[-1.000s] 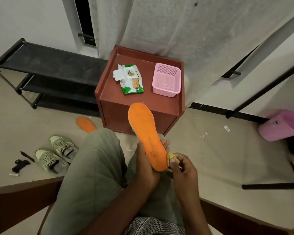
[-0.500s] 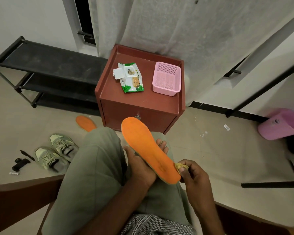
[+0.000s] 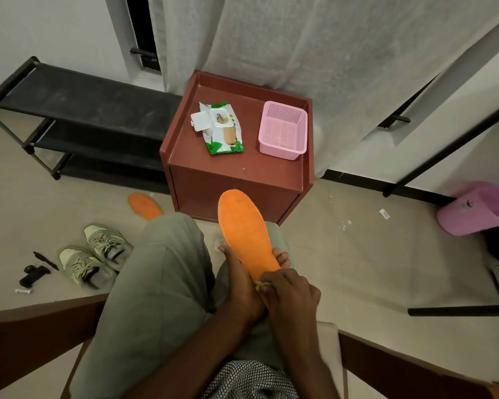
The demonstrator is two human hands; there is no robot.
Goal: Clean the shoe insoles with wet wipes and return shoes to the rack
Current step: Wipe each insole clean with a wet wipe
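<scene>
Orange insole [image 3: 244, 231]; pink basket [image 3: 282, 130]; reddish-brown cabinet [image 3: 236, 174]; black rack [image 3: 78, 110].

home, room by a window | white curtain [image 3: 314, 53] hanging to a tiled floor [image 3: 343, 254], beyond the held insole | small red-brown cabinet [image 3: 236, 180] just past the grip | black shoe rack [image 3: 78, 110] far left of it | sneakers [image 3: 95, 254] on floor, left

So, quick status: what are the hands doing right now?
Left hand grips orange insole. Right hand pinches yellowed wipe at its heel. Second insole, shoes on floor. Nothing in the way.
</scene>
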